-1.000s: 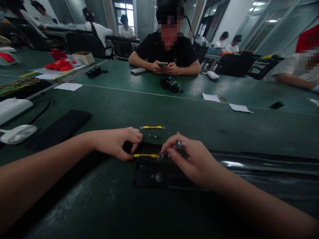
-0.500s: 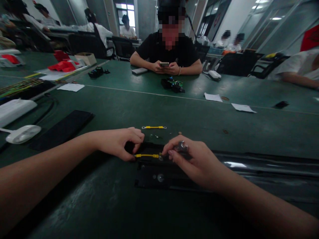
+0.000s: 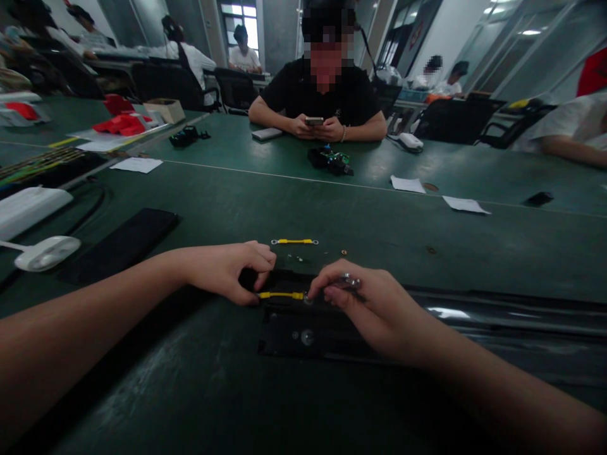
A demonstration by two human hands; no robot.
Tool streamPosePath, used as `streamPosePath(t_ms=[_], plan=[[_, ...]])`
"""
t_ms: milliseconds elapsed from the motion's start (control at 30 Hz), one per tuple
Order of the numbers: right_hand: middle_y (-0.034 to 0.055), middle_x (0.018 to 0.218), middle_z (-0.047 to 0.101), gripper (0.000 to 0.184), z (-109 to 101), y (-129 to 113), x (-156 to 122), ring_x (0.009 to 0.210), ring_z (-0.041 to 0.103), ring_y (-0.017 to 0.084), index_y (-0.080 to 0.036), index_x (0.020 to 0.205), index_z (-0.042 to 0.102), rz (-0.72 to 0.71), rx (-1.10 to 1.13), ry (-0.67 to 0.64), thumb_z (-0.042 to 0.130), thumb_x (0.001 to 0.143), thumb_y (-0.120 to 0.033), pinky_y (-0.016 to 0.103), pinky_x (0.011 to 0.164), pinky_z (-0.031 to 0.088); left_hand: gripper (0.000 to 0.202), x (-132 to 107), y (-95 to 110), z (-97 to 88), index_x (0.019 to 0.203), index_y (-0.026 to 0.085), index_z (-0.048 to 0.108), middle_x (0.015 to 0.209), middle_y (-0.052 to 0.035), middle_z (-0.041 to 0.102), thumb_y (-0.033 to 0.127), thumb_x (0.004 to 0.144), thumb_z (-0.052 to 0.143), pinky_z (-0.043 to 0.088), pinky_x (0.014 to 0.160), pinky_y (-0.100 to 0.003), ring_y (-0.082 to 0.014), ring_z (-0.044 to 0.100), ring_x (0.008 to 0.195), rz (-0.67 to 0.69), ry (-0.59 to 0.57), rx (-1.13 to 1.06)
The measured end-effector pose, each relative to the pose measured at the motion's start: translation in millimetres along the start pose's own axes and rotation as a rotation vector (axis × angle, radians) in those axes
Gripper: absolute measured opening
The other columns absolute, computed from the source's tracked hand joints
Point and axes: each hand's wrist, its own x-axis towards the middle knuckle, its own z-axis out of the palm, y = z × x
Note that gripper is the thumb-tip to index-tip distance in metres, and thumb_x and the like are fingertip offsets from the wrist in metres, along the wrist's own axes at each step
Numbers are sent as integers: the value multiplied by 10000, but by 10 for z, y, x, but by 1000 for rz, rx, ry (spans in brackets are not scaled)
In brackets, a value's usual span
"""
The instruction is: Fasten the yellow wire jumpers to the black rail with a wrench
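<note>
- The yellow wire (image 3: 283, 294) is laid along the black panel (image 3: 282, 344), its right end brought to the upper bolt (image 3: 308, 300); whether it is fastened cannot be told.
- Its left end is pinched between thumb and finger of the left hand (image 3: 237, 268).
- By the bolt, the right hand's (image 3: 374, 303) thumb and forefinger are held slightly apart, a metal tool (image 3: 349, 281) gripped behind them.
- No wire is borne by the lower bolt (image 3: 307, 337); the second wire (image 3: 296, 241) is left loose beyond, near a small nut (image 3: 344, 252).

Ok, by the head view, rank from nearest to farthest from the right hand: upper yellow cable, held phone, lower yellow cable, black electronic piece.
1. Lower yellow cable: just left of the right hand.
2. Upper yellow cable: ahead and left.
3. Black electronic piece: farther ahead.
4. Held phone: farthest ahead.
</note>
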Motion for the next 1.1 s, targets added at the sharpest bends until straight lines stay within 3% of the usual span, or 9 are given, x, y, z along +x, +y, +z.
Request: streamPosePath(t_ms=[233,500,767,1100], plan=[[20,930,744,57,29,50,-3,798,686,167,-214,1007,648,39,17,1,599,984,-227,279,700,478,167,3,-1,0,782,190,622,893,39,637,133,773,779,364,973,-334,-179,572,962,-3,-1,3],[33,954,716,191,17,16,-4,838,670,167,-206,1047,649,6,-6,1,464,1015,-173,289,741,494,174,7,1,1,768,188,622,885,34,630,131,765,787,367,953,-331,-180,569,951,5,5,5],[20,920,725,115,35,49,-9,808,671,158,-209,1024,639,14,2,14,524,1018,-218,275,721,480,165,6,9,-8,778,188,629,895,32,644,136,766,786,368,970,-339,-184,575,955,-4,0,9],[24,826,683,138,30,23,10,722,637,166,-203,965,596,39,-49,30,482,1024,-253,289,655,448,165,-6,4,3,782,193,623,897,24,649,150,777,782,373,971,-339,-190,577,954,4,8,14]])
